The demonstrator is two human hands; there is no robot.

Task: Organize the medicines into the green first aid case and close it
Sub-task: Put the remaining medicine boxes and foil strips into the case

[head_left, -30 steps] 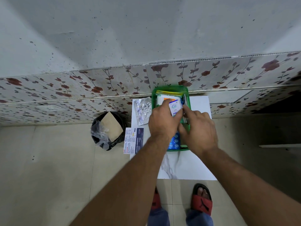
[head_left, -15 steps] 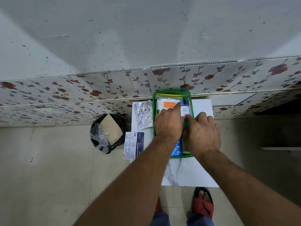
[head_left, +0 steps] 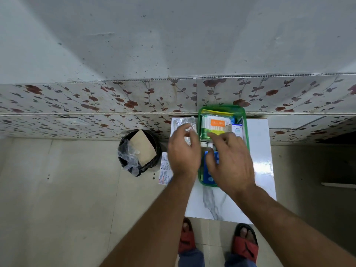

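Note:
The green first aid case (head_left: 245, 120) lies open on a small white marble-look table (head_left: 261, 170) against the wall. It holds a cotton-bud pack with an orange label (head_left: 217, 123), a white box (head_left: 238, 130) and a blue blister pack (head_left: 209, 175). My right hand (head_left: 230, 162) hovers over the case with fingers spread, holding nothing. My left hand (head_left: 183, 153) is left of the case, fingers apart and curled over a silver blister strip (head_left: 183, 122) on the table. A printed medicine box (head_left: 164, 171) overhangs the table's left edge, partly hidden by my left wrist.
A black bin (head_left: 154, 162) lined with plastic and holding brown cardboard stands on the floor left of the table. A flower-patterned tiled wall rises right behind the case. My feet in red sandals (head_left: 245, 245) are at the table's near edge.
My left hand left the case and moved left over the silver strip. The white box both hands were pushing in now stands inside the case. My right hand has opened above the contents.

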